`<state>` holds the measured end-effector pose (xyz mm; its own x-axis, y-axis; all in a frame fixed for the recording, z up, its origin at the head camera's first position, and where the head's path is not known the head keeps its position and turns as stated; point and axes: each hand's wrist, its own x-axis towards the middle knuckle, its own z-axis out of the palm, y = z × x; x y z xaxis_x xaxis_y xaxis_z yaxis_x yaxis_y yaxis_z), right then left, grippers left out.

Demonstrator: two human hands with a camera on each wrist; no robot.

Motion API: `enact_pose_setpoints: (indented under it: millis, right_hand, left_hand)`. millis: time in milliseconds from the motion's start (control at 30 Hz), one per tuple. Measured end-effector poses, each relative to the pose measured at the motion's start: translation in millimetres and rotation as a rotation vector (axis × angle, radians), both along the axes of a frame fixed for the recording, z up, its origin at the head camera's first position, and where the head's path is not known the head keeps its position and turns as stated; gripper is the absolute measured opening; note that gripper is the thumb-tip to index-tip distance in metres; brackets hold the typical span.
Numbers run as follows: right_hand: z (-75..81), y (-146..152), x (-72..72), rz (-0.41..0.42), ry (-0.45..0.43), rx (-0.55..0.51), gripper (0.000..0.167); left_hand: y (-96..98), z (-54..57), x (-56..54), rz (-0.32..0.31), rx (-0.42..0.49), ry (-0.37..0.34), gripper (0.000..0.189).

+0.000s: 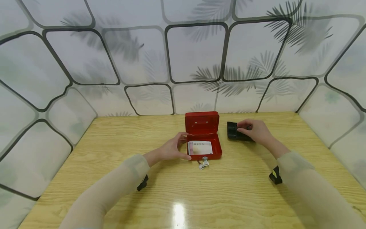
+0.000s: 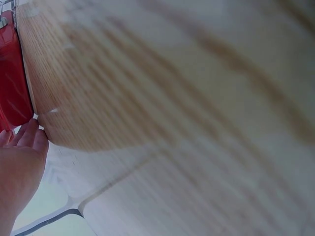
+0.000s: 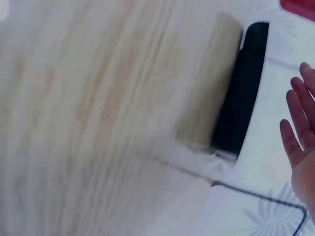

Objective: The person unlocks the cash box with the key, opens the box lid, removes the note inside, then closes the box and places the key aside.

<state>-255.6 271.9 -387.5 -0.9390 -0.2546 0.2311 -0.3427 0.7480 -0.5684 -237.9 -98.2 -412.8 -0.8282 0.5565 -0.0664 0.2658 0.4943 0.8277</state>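
A red metal cash box (image 1: 219, 152) stands on the wooden table with its lid (image 1: 201, 122) raised. Inside lie banknotes (image 1: 201, 147), and keys (image 1: 202, 164) hang at its front lock. My left hand (image 1: 172, 148) is at the box's left side, thumb by the front corner and fingers along the left rim. The left wrist view shows those fingertips right at the red wall (image 2: 15, 91). Over a black wallet-like case (image 1: 233, 131), right of the box, hovers my right hand (image 1: 257, 131). Its fingers are loosely bent, apart from the case (image 3: 241, 96) in the right wrist view.
The pale wood table (image 1: 160, 200) reaches back to a patterned curtain-like wall (image 1: 197, 54), which also closes off both sides. Black wrist-camera mounts (image 1: 276, 176) hang under the sleeves, close over the tabletop.
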Motion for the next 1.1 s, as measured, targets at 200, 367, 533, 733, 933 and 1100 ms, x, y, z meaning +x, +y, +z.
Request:
enact_pose_setpoints:
  millis: [200, 367, 533, 733, 933, 1100]
  right_hand:
    - [5.3, -16, 11.5, 0.048, 0.061, -0.069, 0.022]
    - [5.3, -30, 21.7, 0.122, 0.082, -0.115, 0.021]
    - [5.1, -44, 30.7, 0.181, 0.024, -0.168, 0.026]
    - [1.5, -64, 32.0, 0.225, -0.029, -0.174, 0.029]
    - [-2.5, -83, 27.5, 0.277, -0.030, -0.155, 0.031]
    - [-6.1, -99, 23.3, 0.338, -0.026, -0.129, 0.030]
  left_hand:
    - [-0.8, 1.2, 0.5, 0.006, -0.001, -0.005, 0.091]
    - [-1.4, 0.6, 0.8, 0.004, -0.007, -0.003, 0.091]
    - [-1.1, 0.2, 1.0, 0.001, -0.005, 0.002, 0.090]
    - [-0.7, 0.7, 1.0, 0.007, -0.009, -0.002, 0.091]
    - [0.1, 1.4, 0.8, 0.007, -0.015, -0.011, 0.092]
    - [-0.2, 0.8, 0.2, 0.004, -0.015, -0.008, 0.092]
